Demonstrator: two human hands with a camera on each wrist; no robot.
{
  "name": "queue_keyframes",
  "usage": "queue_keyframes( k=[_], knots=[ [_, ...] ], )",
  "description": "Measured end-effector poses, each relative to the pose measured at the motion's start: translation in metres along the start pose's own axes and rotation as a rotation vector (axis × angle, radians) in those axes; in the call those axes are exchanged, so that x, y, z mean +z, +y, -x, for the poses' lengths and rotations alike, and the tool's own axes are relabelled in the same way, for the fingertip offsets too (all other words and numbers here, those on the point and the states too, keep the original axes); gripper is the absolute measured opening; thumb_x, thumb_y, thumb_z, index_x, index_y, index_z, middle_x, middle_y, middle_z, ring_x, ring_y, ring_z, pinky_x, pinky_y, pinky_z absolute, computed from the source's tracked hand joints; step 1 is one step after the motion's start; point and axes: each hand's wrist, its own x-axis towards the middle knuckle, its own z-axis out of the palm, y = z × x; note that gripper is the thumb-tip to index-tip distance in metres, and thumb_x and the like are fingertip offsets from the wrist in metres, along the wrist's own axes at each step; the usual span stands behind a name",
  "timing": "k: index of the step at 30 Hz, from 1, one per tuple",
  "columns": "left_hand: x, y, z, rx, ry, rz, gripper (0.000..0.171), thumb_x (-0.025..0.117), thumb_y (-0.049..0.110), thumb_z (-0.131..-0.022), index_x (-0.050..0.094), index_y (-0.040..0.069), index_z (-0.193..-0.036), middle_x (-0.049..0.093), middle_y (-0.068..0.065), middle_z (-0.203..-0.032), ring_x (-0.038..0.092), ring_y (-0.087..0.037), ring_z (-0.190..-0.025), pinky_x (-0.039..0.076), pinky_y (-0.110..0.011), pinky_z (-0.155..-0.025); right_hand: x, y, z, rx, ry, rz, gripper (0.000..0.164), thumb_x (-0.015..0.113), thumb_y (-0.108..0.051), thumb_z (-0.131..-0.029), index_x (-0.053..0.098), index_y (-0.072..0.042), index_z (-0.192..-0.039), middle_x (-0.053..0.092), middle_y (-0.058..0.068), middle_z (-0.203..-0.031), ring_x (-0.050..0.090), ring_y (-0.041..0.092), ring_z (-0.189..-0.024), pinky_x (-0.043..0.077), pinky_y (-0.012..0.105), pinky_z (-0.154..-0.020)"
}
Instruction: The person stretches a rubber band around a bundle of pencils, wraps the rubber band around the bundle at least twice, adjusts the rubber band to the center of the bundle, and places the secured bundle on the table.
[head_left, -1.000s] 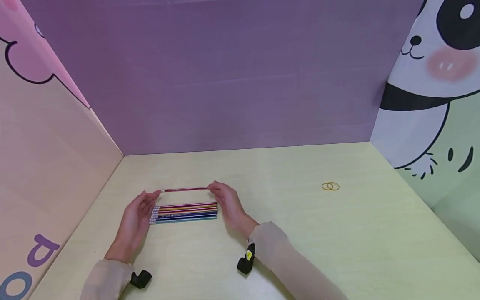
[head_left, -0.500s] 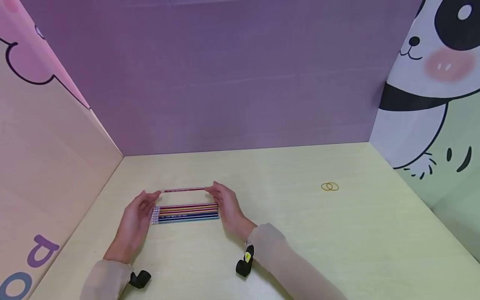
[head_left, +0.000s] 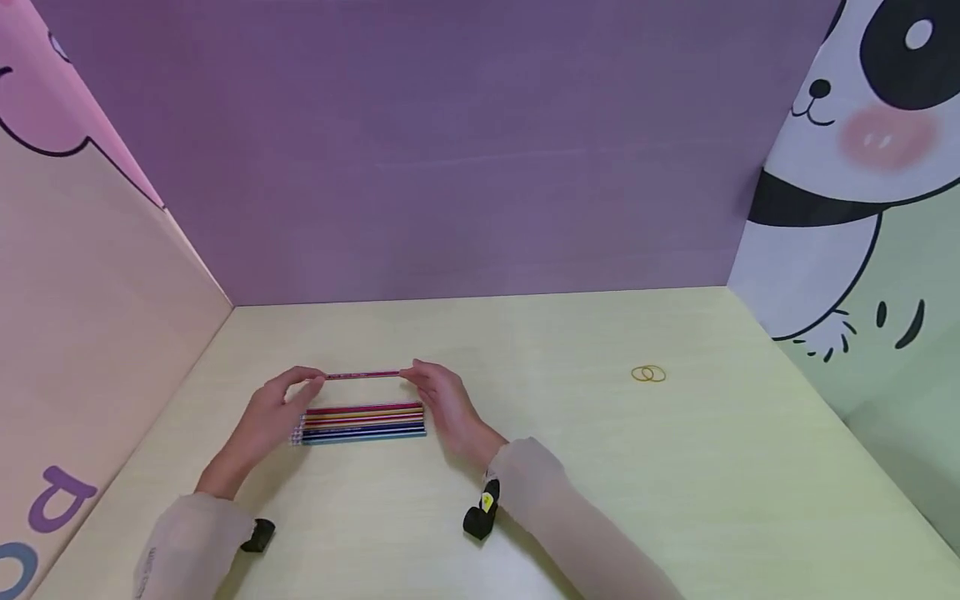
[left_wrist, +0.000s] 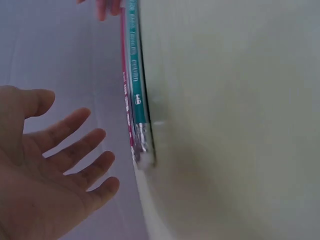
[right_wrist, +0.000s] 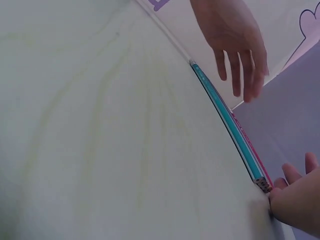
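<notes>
A row of several pencils (head_left: 363, 422), red, yellow, dark blue and teal, lies side by side on the table, eraser ends to the left. Behind them a single red pencil (head_left: 363, 375) lies roughly parallel. My right hand (head_left: 450, 407) pinches its right end between thumb and fingers, which hide that tip. Over the left ends of the pencils is my left hand (head_left: 273, 414), fingers spread and relaxed. In the left wrist view this left hand (left_wrist: 55, 165) stands apart from the teal pencil (left_wrist: 135, 65), its palm bare.
Two yellow rubber bands (head_left: 648, 373) lie overlapping at the right on the pale table (head_left: 675, 483). A purple wall (head_left: 480, 167) closes off the back. Printed cartoon panels stand at both sides.
My left hand has lifted from the pencils' left ends, its fingers now over them. The right hand stays at the red pencil's right end. The head view has shifted slightly.
</notes>
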Motion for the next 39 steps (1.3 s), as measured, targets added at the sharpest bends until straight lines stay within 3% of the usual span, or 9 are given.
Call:
queue_keyframes(
  k=[3,6,11,14,20,28,34,39],
  knots=[
    [0.007,0.008,-0.019,0.033,-0.081,-0.092,0.047,0.043,0.035,-0.108,0.050,0.000,-0.139,0.048,-0.028,-0.143,0.046,-0.047,-0.130,0.039,-0.064,-0.103,-0.001,-0.003,-0.001,0.004,0.004,-0.001,0.048,0.054,-0.034,-0.100,0.057,0.005,-0.127,0.062,0.015,-0.132,0.052,0.028,-0.131,0.031,0.038,-0.117],
    [0.015,0.011,-0.036,0.041,-0.171,-0.101,0.049,0.040,0.035,-0.108,0.046,0.001,-0.143,0.048,-0.027,-0.144,0.050,-0.046,-0.127,0.040,-0.062,-0.104,-0.003,-0.007,-0.002,-0.032,0.036,0.018,0.040,0.054,-0.034,-0.100,0.062,0.003,-0.115,0.066,0.014,-0.123,0.057,0.028,-0.125,0.034,0.039,-0.115],
    [0.018,0.007,-0.040,0.045,-0.250,-0.106,0.047,0.038,0.032,-0.109,0.050,-0.001,-0.140,0.052,-0.025,-0.140,0.047,-0.043,-0.129,0.037,-0.061,-0.107,-0.007,-0.014,-0.002,-0.140,0.072,0.073,0.030,0.055,-0.031,-0.101,0.062,-0.002,-0.105,0.069,0.014,-0.116,0.062,0.023,-0.117,0.039,0.041,-0.112],
    [0.017,0.007,-0.031,0.076,-0.237,-0.113,0.044,0.041,0.029,-0.109,0.052,-0.004,-0.137,0.057,-0.025,-0.134,0.051,-0.043,-0.125,0.040,-0.060,-0.104,-0.010,-0.020,-0.003,-0.187,0.099,0.075,0.032,0.055,-0.030,-0.101,0.062,0.000,-0.103,0.069,0.015,-0.113,0.064,0.025,-0.114,0.040,0.044,-0.111],
    [0.018,0.015,-0.015,0.105,-0.207,-0.092,0.041,0.044,0.027,-0.108,0.050,-0.001,-0.137,0.061,-0.024,-0.127,0.058,-0.044,-0.118,0.047,-0.059,-0.097,-0.012,-0.022,-0.007,-0.195,0.112,0.109,0.029,0.056,-0.029,-0.101,0.062,-0.001,-0.101,0.070,0.014,-0.110,0.062,0.032,-0.116,0.042,0.044,-0.109],
    [0.021,0.019,-0.009,0.098,-0.145,-0.110,0.031,0.047,0.020,-0.107,0.059,0.000,-0.127,0.063,-0.022,-0.124,0.058,-0.042,-0.115,0.045,-0.062,-0.098,-0.006,-0.019,-0.004,-0.193,0.095,0.189,0.024,0.060,-0.028,-0.099,0.063,-0.004,-0.101,0.071,0.010,-0.107,0.059,0.037,-0.118,0.042,0.046,-0.108],
    [0.019,0.017,-0.010,0.090,-0.120,-0.107,0.032,0.047,0.022,-0.107,0.060,0.000,-0.127,0.064,-0.021,-0.123,0.058,-0.041,-0.116,0.044,-0.062,-0.100,-0.009,-0.017,-0.004,-0.137,0.054,0.188,0.027,0.058,-0.032,-0.100,0.062,-0.006,-0.104,0.071,0.010,-0.111,0.061,0.029,-0.117,0.041,0.045,-0.110],
    [0.007,0.006,-0.003,0.062,-0.053,-0.024,0.044,0.041,0.033,-0.109,0.056,-0.003,-0.131,0.059,-0.026,-0.130,0.050,-0.044,-0.124,0.036,-0.065,-0.105,-0.006,-0.011,-0.002,-0.041,0.018,0.146,0.042,0.053,-0.039,-0.101,0.058,-0.001,-0.119,0.066,0.014,-0.124,0.057,0.029,-0.125,0.036,0.042,-0.114]
  ],
)
